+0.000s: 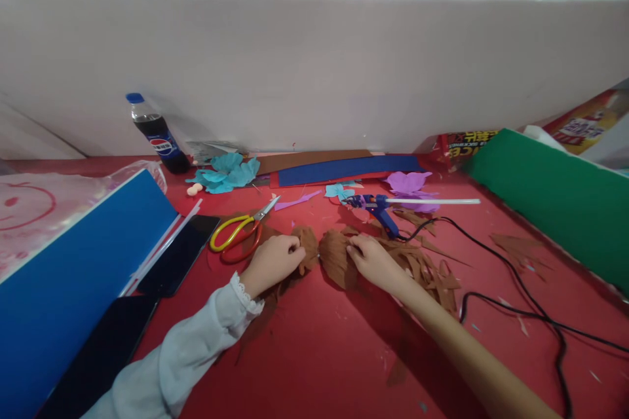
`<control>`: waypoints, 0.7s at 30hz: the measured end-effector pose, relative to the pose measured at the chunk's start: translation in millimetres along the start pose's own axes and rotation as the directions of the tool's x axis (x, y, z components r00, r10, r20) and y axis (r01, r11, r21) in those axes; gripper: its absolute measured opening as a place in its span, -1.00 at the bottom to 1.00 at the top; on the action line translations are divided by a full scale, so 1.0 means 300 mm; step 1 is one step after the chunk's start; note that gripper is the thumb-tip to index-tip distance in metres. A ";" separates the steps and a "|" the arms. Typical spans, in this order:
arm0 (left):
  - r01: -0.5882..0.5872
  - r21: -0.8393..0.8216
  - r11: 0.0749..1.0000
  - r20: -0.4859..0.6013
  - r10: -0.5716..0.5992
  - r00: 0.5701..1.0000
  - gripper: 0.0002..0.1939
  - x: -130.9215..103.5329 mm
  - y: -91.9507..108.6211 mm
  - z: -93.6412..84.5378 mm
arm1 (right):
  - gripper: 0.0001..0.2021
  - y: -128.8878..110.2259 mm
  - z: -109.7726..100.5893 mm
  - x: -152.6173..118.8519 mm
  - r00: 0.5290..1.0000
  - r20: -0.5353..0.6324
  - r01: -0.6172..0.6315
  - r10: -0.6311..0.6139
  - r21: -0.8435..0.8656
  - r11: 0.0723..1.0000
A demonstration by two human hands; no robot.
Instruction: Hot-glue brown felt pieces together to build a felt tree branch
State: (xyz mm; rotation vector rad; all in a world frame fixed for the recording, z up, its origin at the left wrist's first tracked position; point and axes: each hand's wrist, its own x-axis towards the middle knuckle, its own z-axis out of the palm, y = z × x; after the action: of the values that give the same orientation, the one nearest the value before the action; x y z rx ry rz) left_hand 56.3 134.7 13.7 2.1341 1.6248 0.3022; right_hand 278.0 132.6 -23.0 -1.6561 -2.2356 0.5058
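Brown crepe paper (338, 260), pleated and narrowed at its middle like a bow, lies on the red tabletop (314, 353). My left hand (278, 260) pinches its left part, fingers closed. On the right part, my right hand (376, 262) is closed, gripping the paper near its upper right edge. Cut brown strips (422, 268) spread out beyond my right hand. Scissors with yellow and red handles (240, 232) lie just beyond my left hand. A blue glue gun (376, 206) with a clear glue stick rests behind my right hand.
A cola bottle (160, 137) stands at the back left, near teal paper (226, 172). Purple paper (410, 186) and blue sheets (344, 170) lie along the white partition (314, 72). Phones (181, 255) and a blue board (88, 294) are left; a green board (550, 203) and black cable (511, 268) are right.
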 end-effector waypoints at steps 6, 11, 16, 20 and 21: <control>0.016 -0.027 1.000 0.004 -0.016 1.000 -0.75 -0.006 0.005 0.005 | -0.80 -0.007 0.006 -0.001 1.000 -0.005 -0.013 0.013 -0.165 0.986; 0.028 -0.028 0.999 0.000 -0.028 1.000 -0.74 -0.009 0.011 0.004 | -0.78 -0.021 -0.005 -0.007 0.996 -0.007 -0.094 0.094 -0.205 0.974; 0.022 -0.029 0.999 0.017 -0.022 1.000 -0.73 -0.013 0.021 -0.007 | -0.73 -0.053 -0.024 -0.021 0.993 -0.041 -0.117 0.111 -0.240 0.964; 0.019 -0.033 0.999 0.030 -0.018 0.999 -0.74 -0.013 0.016 -0.006 | -0.69 -0.071 -0.031 -0.035 0.986 -0.132 -0.134 0.099 -0.289 0.948; 0.020 -0.033 0.999 0.031 -0.019 0.999 -0.74 -0.012 0.013 -0.004 | -0.69 -0.072 -0.031 -0.037 0.984 -0.149 -0.139 0.096 -0.307 0.942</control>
State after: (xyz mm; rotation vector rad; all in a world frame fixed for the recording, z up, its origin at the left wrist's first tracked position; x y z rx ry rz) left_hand 57.9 130.7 17.0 2.0870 1.6116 0.2869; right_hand 267.0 117.0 -5.4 -1.9249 -2.2170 0.0584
